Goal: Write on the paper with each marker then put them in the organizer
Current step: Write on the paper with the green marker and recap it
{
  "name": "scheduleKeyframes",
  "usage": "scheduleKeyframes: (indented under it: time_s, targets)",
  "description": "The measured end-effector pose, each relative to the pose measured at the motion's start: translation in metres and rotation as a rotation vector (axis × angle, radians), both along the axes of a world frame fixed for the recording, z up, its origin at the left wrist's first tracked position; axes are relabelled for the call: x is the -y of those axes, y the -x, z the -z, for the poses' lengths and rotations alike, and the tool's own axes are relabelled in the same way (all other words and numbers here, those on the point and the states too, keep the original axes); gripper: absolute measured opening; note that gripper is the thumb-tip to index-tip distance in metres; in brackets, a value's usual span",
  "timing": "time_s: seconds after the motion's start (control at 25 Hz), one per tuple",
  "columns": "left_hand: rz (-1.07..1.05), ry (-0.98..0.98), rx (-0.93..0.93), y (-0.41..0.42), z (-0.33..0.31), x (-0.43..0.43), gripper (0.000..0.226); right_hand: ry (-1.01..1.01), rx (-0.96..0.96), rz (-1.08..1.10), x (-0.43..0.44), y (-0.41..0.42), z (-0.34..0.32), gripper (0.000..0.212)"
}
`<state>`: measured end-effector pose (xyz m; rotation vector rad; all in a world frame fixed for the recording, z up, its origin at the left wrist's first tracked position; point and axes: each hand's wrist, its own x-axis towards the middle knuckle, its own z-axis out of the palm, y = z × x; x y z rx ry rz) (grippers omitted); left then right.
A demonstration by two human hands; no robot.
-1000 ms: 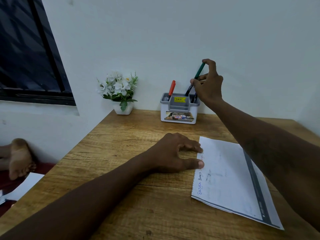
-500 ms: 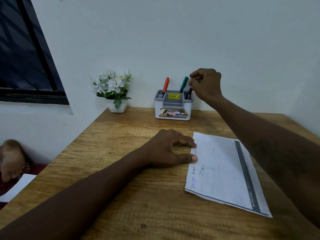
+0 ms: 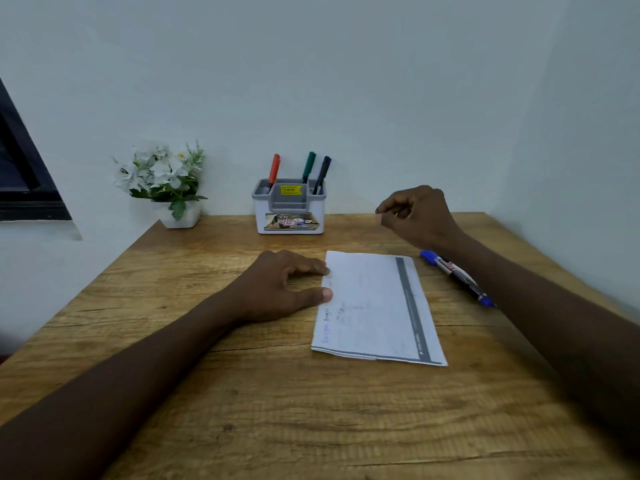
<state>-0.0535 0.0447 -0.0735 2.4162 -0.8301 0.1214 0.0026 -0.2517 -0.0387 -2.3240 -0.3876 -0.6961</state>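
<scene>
A white and grey organizer (image 3: 290, 216) stands at the back of the wooden table (image 3: 242, 393). In it stand a red marker (image 3: 274, 169), a green marker (image 3: 308, 166) and a black marker (image 3: 322, 173). A blue marker (image 3: 453, 276) lies on the table to the right of the folded paper (image 3: 375, 306), partly under my right forearm. My left hand (image 3: 280, 285) rests on the table, with thumb and fingertips pressing the paper's left edge. My right hand (image 3: 414, 213) hovers above the table right of the organizer, fingers curled, holding nothing.
A small white pot of white flowers (image 3: 166, 183) stands at the table's back left corner by the wall. A dark window frame (image 3: 24, 174) is at the far left.
My right hand let go of the green marker in the organizer and drew back to the right and down. The left hand stayed on the paper. The blue marker came into view.
</scene>
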Motion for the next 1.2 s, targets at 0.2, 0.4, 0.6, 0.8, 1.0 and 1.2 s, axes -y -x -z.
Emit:
scheduleKeyframes:
  time_s: [0.2, 0.4, 0.6, 0.8, 1.0, 1.2]
  targets:
    - [0.005, -0.035, 0.021, -0.001, -0.001, 0.002, 0.046, 0.029, -0.185, 0.14, 0.05, 0.019, 0.0, 0.005]
    - [-0.008, -0.043, 0.018, -0.004, 0.0, 0.002, 0.041, 0.072, -0.31, 0.369, 0.091, 0.021, -0.014, 0.006]
    - [-0.018, -0.109, 0.02, -0.004, 0.001, 0.0, 0.056, 0.151, -0.597, 0.476, 0.098, 0.016, -0.009, 0.025]
    - [-0.001, -0.102, 0.016, -0.006, 0.002, 0.001, 0.05, 0.204, -0.647, 0.532, 0.088, 0.014, -0.007, 0.036]
    - [0.004, -0.102, 0.021, -0.005, 0.002, 0.001, 0.05, -0.069, -0.718, 0.545, 0.081, 0.016, -0.006, 0.038]
    - [0.013, -0.099, 0.012, -0.003, 0.001, 0.0, 0.046, 0.008, -0.451, 0.488, 0.073, 0.022, -0.006, 0.024]
